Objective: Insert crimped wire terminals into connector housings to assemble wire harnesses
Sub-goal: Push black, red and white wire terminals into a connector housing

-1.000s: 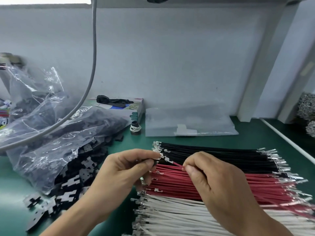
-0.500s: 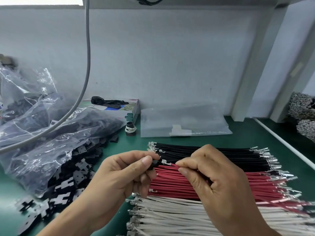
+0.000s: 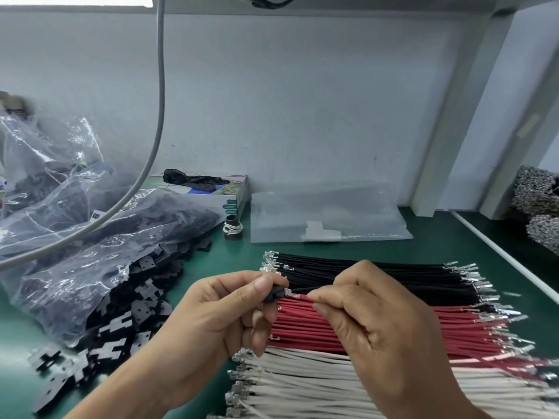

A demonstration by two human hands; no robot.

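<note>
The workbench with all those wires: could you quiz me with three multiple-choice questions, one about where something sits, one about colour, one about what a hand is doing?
1. Where does the bag of black housings lie?
A. left of the wires
B. right of the wires
C. on the wires

2. Which wire bundle lies between the black wires and the white wires?
A. blue
B. red
C. yellow

3. What is the left hand doing?
A. resting flat
B. pointing
C. pinching a small black housing

Answers: 1 A, it spills on the left. 2 B, the red wires are in the middle. 3 C, the housing sits at its fingertips.
</note>
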